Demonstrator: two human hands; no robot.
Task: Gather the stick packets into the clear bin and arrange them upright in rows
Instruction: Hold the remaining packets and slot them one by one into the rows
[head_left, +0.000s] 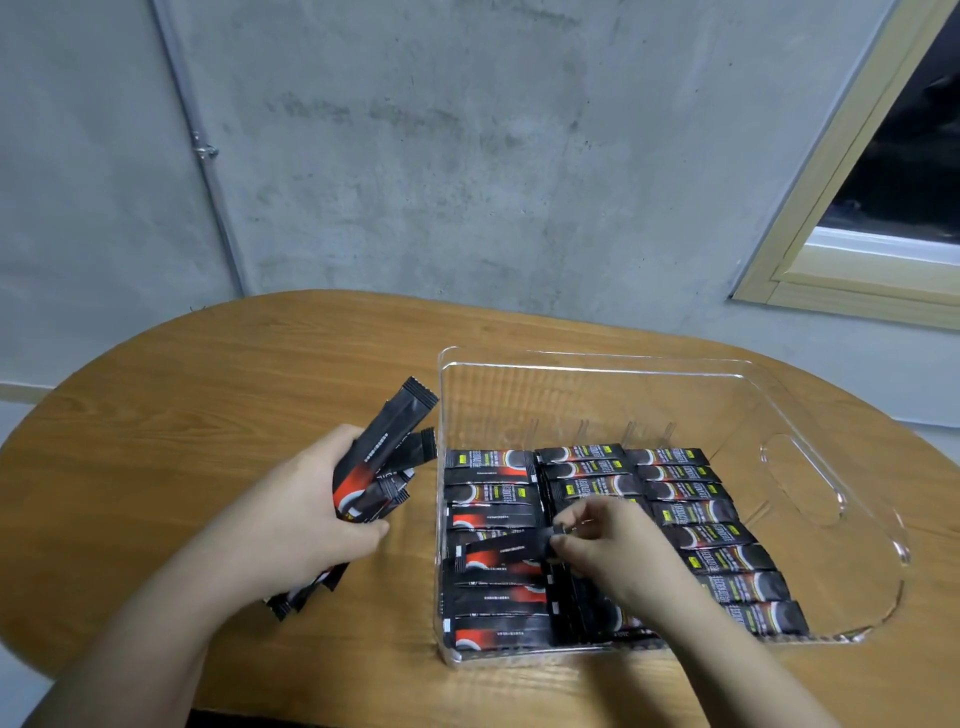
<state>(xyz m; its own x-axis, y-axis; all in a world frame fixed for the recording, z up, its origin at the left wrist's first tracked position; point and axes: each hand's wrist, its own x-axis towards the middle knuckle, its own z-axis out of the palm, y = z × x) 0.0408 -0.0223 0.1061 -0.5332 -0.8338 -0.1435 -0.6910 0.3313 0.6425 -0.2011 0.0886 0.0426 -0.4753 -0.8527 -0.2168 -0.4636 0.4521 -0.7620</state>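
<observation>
Fingers of the right hand pinch the end of one stick packet at lower centre of the frame, inside the clear bin. That packet lies slanted across the left-hand row and is not yet seated in line. The left hand, left of centre, has its fingers curled round a bundle of packets, which fans out above and below the palm and is held just outside the bin's left wall, over the wooden worktop.

Work done, as judged from this view: three rows of packets fill the near half of the bin, set side by side, printed faces showing. The middle and right-hand rows look regular. The left-hand row is less even, with some packets facing the other way. Whether the packets stand on edge or lie flat cannot be told for certain from above.

Work left: the pinched packet needs settling into its row, and the bundle in the left hand has yet to go in. The far half of the bin, toward the grey wall, holds no packets, so room remains. No loose packets show on the worktop beyond those in the left hand. A window frame sits at upper right. My estimate is that the task is well past halfway.
</observation>
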